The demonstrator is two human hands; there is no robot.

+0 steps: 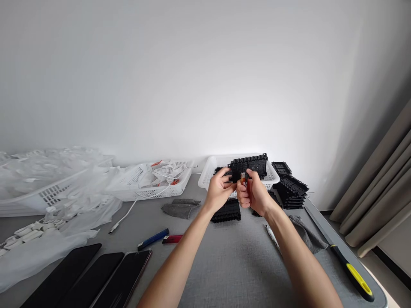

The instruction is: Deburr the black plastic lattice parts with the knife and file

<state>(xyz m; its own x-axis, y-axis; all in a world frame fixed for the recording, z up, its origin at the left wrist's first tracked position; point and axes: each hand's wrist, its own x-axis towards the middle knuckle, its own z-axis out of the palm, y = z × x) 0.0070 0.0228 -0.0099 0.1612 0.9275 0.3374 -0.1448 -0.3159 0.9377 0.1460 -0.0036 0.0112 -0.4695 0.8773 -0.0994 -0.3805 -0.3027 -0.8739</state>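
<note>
A black ribbed plastic panel (255, 166) is raised above the table, its top edge toothed. My left hand (218, 188) is closed on the panel's left edge, fingers and thumb pinching it. My right hand (253, 192) is closed around a small item with an orange and white label (244, 180), its thumb lying by the panel's lower face. The exact kind of that item is mostly hidden by the fingers. Behind both hands stands a white basket (205, 173) with more black panels in it. Another black panel (227, 211) lies on the table below my left hand.
Stacked black panels (290, 192) stand at right. A grey cloth (308, 235), a marker (272, 235) and a yellow-black handled tool (353, 273) lie nearby. Left are white baskets (128, 190), a cable (123, 217), blue (153, 239) and red (171, 239) bars, and dark phones (96, 273).
</note>
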